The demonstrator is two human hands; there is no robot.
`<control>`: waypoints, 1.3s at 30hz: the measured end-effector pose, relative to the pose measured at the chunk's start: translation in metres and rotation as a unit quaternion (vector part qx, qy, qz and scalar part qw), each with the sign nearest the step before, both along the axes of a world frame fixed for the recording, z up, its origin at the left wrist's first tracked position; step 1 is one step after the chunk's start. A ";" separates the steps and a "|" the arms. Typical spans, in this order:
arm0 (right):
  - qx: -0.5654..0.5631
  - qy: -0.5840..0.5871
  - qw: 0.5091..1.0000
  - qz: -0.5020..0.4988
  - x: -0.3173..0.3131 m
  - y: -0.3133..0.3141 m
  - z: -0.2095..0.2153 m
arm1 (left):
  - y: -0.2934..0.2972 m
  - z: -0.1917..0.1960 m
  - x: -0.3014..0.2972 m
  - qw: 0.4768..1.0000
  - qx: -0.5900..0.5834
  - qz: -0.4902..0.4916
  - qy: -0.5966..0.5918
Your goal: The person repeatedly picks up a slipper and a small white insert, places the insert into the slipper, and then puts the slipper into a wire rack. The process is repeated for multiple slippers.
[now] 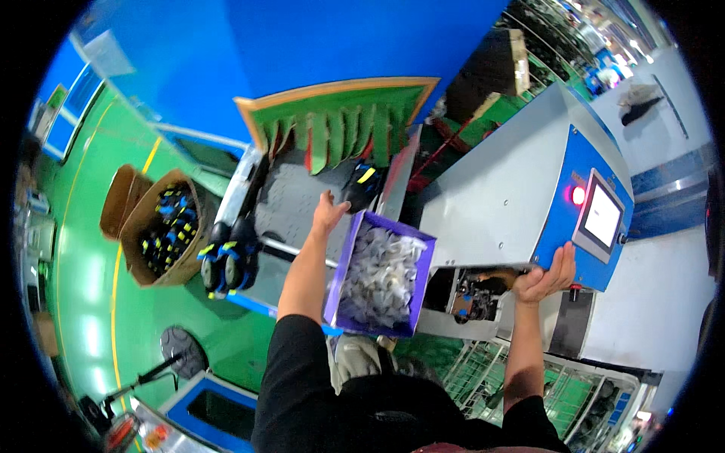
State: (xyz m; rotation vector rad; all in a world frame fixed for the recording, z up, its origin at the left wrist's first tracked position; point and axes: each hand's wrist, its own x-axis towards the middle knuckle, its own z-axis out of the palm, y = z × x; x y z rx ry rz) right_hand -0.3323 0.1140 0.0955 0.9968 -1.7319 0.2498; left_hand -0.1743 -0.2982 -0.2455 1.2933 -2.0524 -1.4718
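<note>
Your left hand point(329, 212) is reaching out over the conveyor belt point(291, 198), fingers point(325, 198) spread wide and holding nothing, just short of a dark shoe with a yellow patch point(361, 183) that is lying at the mouth of the green-flapped tunnel point(341, 124). Your right hand point(545, 278) is cupping the lower edge of the blue control panel point(581, 208) on the grey machine point(502, 181), fingers curled against it and gripping nothing loose. Between your arms, a purple box point(340, 283) is sitting packed with white stuffing. Two more dark shoes point(229, 257) are hanging at the belt's near-left edge, and a cardboard carton point(161, 226) on the green floor is already holding many pairs. Judging by that, much sorting appears done, with the shoe on the belt not yet picked up.
</note>
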 end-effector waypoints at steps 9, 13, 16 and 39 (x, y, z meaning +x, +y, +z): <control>0.023 0.000 0.998 -0.062 -0.009 0.018 -0.025 | -0.013 -0.020 -0.099 0.989 -0.082 -0.082 -0.092; 0.030 0.000 0.999 -0.033 -0.013 0.013 -0.020 | -0.026 0.034 -0.063 0.983 -0.103 -0.071 -0.131; 0.044 -0.027 0.998 -0.040 -0.007 0.019 -0.012 | -0.003 0.114 -0.004 0.993 -0.073 -0.004 -0.097; -0.300 -0.829 0.420 0.214 0.150 0.136 -0.033 | 0.371 0.250 0.092 0.965 -0.221 -0.101 0.104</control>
